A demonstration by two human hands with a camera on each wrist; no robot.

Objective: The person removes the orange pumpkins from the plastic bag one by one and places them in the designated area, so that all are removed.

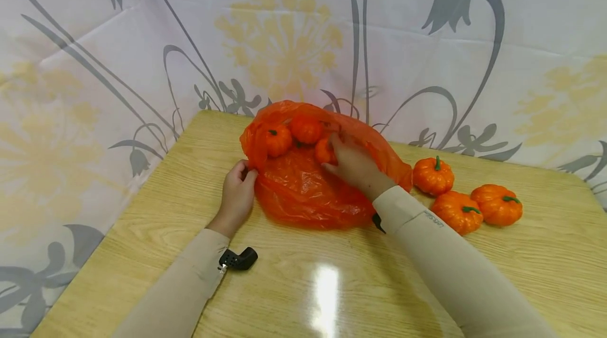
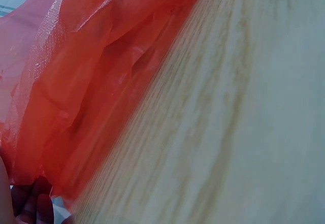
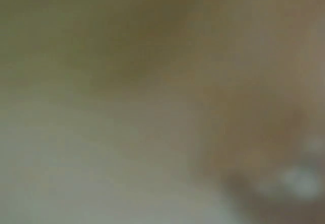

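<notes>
An orange plastic bag (image 1: 303, 185) lies spread on the table, its mouth facing me. My left hand (image 1: 238, 193) pinches the bag's left edge between thumb and fingers; in the left wrist view, those fingers (image 2: 31, 203) show at the lower left corner. Inside the bag sit two small orange pumpkins, one at the left (image 1: 277, 142) and one at the back (image 1: 306, 128). My right hand (image 1: 353, 164) reaches into the bag and grips a third small pumpkin (image 1: 325, 151), partly hidden by the fingers. The right wrist view is only blur.
Three more small pumpkins with green stems stand right of the bag: one near the bag (image 1: 433, 175), one beside my right sleeve (image 1: 457, 213) and one farther right (image 1: 497, 204). Behind the wooden table (image 1: 284, 285) hangs a flower-printed cloth (image 1: 294, 37).
</notes>
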